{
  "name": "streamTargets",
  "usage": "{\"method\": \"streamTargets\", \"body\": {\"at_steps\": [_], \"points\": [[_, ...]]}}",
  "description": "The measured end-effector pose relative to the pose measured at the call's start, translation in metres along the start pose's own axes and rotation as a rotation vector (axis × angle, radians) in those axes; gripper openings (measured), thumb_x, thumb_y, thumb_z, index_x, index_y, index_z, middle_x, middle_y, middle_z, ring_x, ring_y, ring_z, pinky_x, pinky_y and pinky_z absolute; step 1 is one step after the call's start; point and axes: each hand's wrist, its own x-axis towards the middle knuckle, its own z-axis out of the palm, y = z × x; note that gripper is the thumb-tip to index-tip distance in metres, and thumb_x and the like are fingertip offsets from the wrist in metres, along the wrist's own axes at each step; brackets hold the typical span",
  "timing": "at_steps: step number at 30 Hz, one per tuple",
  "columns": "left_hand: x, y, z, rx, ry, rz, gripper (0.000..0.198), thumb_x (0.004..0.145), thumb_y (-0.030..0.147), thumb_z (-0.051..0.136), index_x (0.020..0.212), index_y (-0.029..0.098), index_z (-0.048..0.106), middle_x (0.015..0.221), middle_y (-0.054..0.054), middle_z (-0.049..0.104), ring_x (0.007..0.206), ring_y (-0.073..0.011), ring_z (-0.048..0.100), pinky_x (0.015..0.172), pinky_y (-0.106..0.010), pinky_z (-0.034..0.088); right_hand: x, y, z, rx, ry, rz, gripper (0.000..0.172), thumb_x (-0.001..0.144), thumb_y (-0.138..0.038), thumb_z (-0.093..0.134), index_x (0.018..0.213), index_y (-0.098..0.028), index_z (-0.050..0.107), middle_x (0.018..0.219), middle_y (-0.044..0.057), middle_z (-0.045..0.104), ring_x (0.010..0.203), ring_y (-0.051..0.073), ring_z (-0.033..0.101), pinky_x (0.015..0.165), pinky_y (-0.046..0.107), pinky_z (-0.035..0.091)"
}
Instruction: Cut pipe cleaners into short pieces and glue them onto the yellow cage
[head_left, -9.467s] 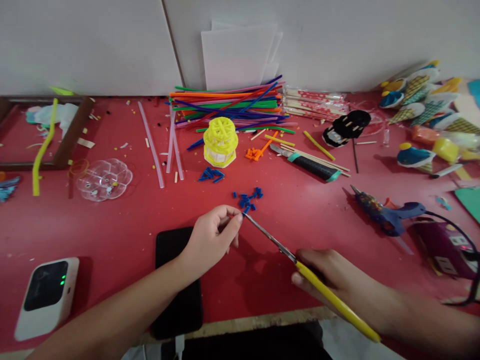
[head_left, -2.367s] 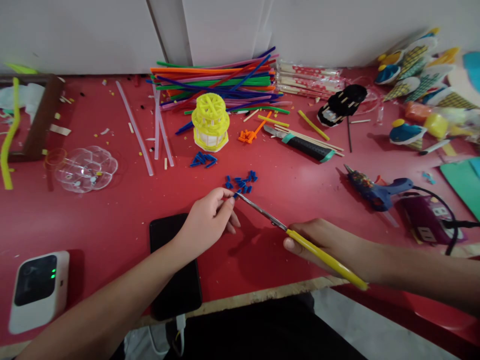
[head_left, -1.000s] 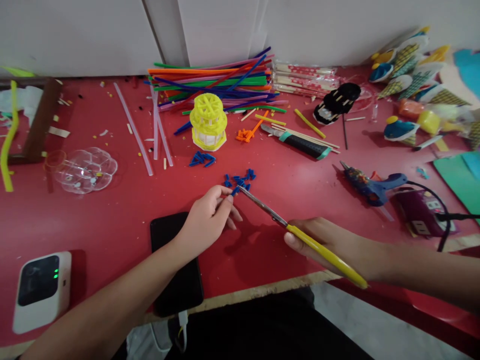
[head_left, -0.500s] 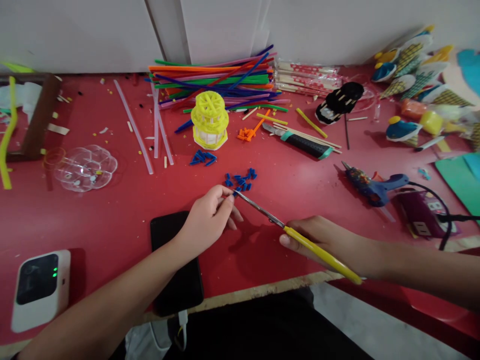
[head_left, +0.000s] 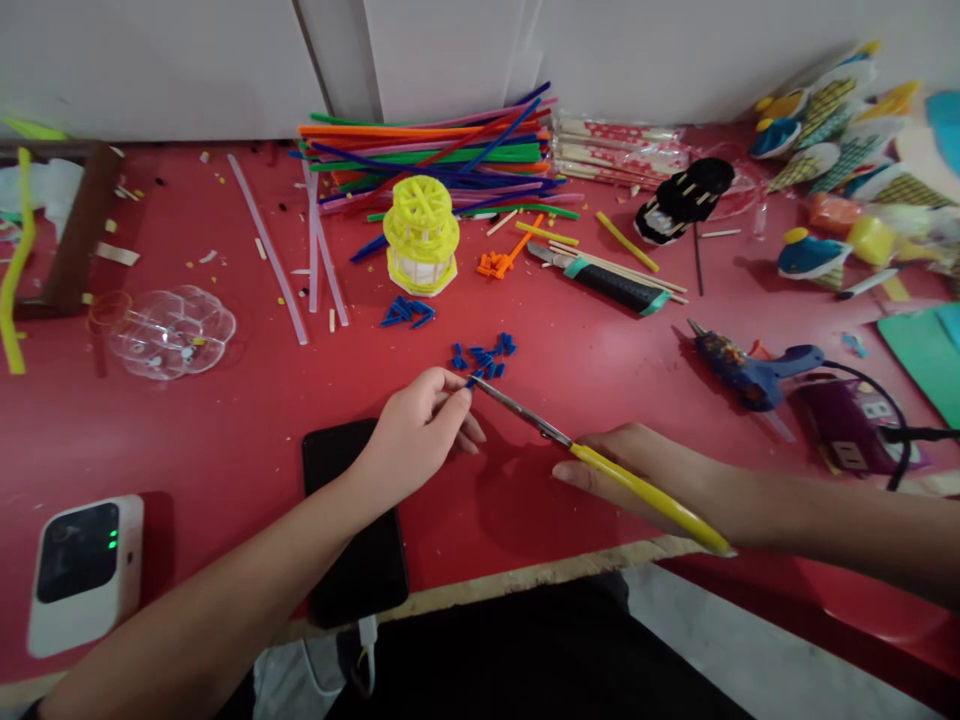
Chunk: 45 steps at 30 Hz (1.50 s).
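Now scissors [head_left: 601, 463] in right grip [head_left: 660, 459]

2 hands [head_left: 420, 430], 1 pr. scissors [head_left: 651, 497], 1 util. knife [head_left: 619, 288]

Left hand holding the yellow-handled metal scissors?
No, the yellow-handled metal scissors are in the right hand, while the left hand pinches a short, thin blue piece at its fingertips.
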Motion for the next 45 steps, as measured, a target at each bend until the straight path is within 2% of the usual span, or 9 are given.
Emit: {"method": "streamTargets", "body": {"at_steps": [5,11,17,25,32,40,45], "points": [[0.001,0.001,-0.001,0.008,-0.027,-0.015,0.009,0.099,0.028,0.049,0.094,0.021,0.051,0.064,0.003,0.071,0.054,-0.0125,0.071,0.051,-0.022,0.051,0.0,0.006,0.002,-0.039,0.023,0.017,0.053,0.096,-0.067,0.033,0.07,-0.022,0.045,0.07,0.0,0.047,0.064,0.014,0.04,0.056,0.029,0.036],[0.0,-0.002,0.001,0.049,0.013,0.032,0.012,0.1,0.028,0.047,0.09,0.022,0.049,0.064,0.003,0.071,0.053,-0.0129,0.07,0.053,-0.023,0.054,0.002,0.014,0.005,-0.026,0.102,0.016,0.054,0.095,-0.068,0.037,0.07,-0.022,0.049,0.069,0.001,0.052,0.064,0.015,0.045,0.054,0.028,0.038],[-0.001,-0.004,0.002,0.029,0.013,0.031,0.015,0.102,0.035,0.046,0.094,0.022,0.049,0.066,0.002,0.072,0.053,-0.014,0.07,0.052,-0.024,0.053,-0.006,0.007,0.002,0.041,0.108,-0.034,0.058,0.093,-0.074,0.033,0.068,-0.023,0.044,0.068,0.0,0.048,0.063,0.015,0.046,0.059,0.03,0.041],[-0.004,-0.005,0.002,0.046,-0.013,0.094,0.015,0.102,0.036,0.045,0.097,0.022,0.049,0.069,0.001,0.073,0.057,-0.015,0.071,0.056,-0.026,0.054,-0.01,0.001,0.002,0.027,0.021,-0.002,0.07,0.086,-0.088,0.029,0.067,-0.023,0.045,0.067,0.002,0.05,0.062,0.016,0.045,0.056,0.031,0.038],[-0.003,-0.005,0.001,0.05,-0.021,0.092,0.018,0.102,0.037,0.046,0.091,0.022,0.047,0.069,0.0,0.073,0.058,-0.0145,0.072,0.056,-0.026,0.053,-0.008,-0.007,0.002,0.009,0.009,-0.021,0.072,0.084,-0.09,0.027,0.068,-0.022,0.045,0.064,0.0,0.05,0.058,0.013,0.042,0.055,0.031,0.035],[-0.003,-0.004,-0.001,0.039,-0.034,0.081,0.015,0.102,0.035,0.045,0.095,0.022,0.047,0.067,0.001,0.072,0.059,-0.0162,0.073,0.055,-0.027,0.053,-0.004,-0.008,0.003,-0.003,0.029,-0.033,0.072,0.086,-0.088,0.029,0.068,-0.021,0.048,0.065,0.001,0.053,0.059,0.013,0.045,0.055,0.03,0.037],[-0.003,-0.003,0.0,0.041,-0.022,0.079,0.017,0.102,0.034,0.044,0.09,0.022,0.045,0.069,-0.001,0.074,0.059,-0.016,0.074,0.054,-0.026,0.052,-0.002,-0.01,0.004,-0.033,0.005,-0.016,0.072,0.085,-0.089,0.027,0.069,-0.022,0.047,0.067,0.002,0.055,0.059,0.014,0.046,0.057,0.032,0.038]]}}
